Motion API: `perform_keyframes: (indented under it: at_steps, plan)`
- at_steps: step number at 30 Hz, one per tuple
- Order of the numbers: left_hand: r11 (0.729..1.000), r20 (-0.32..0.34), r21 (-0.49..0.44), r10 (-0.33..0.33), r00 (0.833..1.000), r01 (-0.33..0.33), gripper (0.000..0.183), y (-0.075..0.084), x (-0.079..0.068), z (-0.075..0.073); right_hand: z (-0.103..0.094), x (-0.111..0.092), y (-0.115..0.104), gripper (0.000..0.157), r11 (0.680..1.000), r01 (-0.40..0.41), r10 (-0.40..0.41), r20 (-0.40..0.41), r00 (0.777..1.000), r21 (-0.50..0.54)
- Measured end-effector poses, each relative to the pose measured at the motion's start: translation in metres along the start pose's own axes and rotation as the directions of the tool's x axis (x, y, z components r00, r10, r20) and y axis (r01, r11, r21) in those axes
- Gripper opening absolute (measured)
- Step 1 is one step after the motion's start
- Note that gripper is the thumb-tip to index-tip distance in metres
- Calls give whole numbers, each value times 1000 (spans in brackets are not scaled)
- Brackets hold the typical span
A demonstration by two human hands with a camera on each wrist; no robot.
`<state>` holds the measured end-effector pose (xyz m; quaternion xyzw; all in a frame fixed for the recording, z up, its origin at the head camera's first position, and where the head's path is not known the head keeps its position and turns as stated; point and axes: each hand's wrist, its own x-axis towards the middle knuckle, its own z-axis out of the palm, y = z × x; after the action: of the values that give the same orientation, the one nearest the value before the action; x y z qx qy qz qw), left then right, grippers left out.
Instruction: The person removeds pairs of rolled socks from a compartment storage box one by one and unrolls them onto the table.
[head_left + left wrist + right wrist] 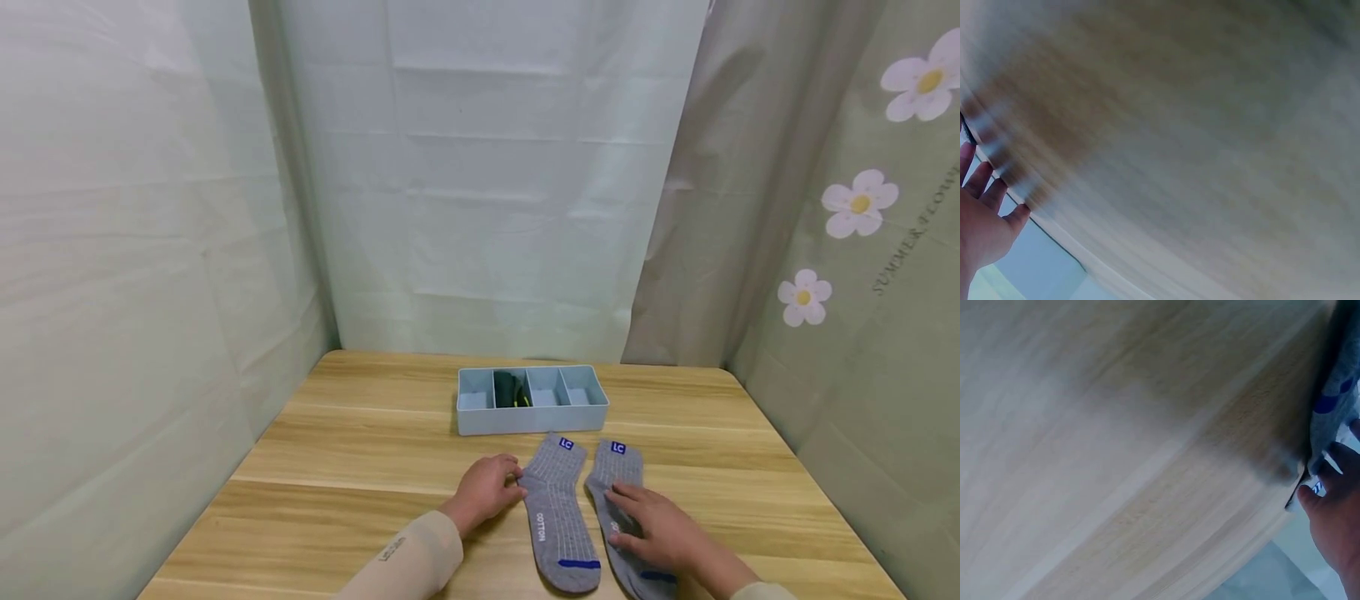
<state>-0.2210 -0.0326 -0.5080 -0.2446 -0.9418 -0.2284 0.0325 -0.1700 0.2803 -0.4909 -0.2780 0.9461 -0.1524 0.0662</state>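
Two grey ankle socks lie flat side by side on the table, each with a blue logo at the cuff and a blue toe stripe. Beside the left sock [557,508], my left hand [487,490] rests on the table with its fingertips right at the sock's edge. My right hand [651,525] lies over the right sock [617,471], fingers spread across its middle. In the right wrist view the fingers [1329,478] reach along that sock [1335,394]. The left wrist view shows the left hand [985,219] with its fingers extended against the wooden surface.
Behind the socks stands a light blue divided box [532,421] with several compartments; one holds a dark green rolled bundle [508,390] with yellow trim. The wooden table [360,450] is enclosed by hanging cloth [480,208] at the back and sides.
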Motion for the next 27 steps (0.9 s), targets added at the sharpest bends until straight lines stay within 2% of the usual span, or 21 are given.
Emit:
perform_keyframes:
  at_steps: [4, 10, 14, 22, 27]
  plan:
    - [1000, 12, 1, -8, 1000, 8, 26, -1, 0, 0, 3, -2, 1, 78, 1000, 2, -3, 77, 997, 23]
    - [1000, 18, 30, 6, 1000, -7, 25, -1, 2, 0, 7, -3, -1, 79, 998, -56, 51, 153, 987, 27]
    - [999, 38, 52, 9, 999, -11, 25, -1, 3, 1, 8, -3, -2, 79, 998, -67, 66, 148, 987, 1]
    - [998, 55, 68, 7, 998, -10, 25, 1, 4, -1, 12, 7, 0, 81, 991, -62, 77, 119, 990, -121]
    - [997, 63, 74, 14, 998, -19, 26, 1, 4, -3, 12, 7, 0, 82, 993, -66, 79, 127, 989, -102]
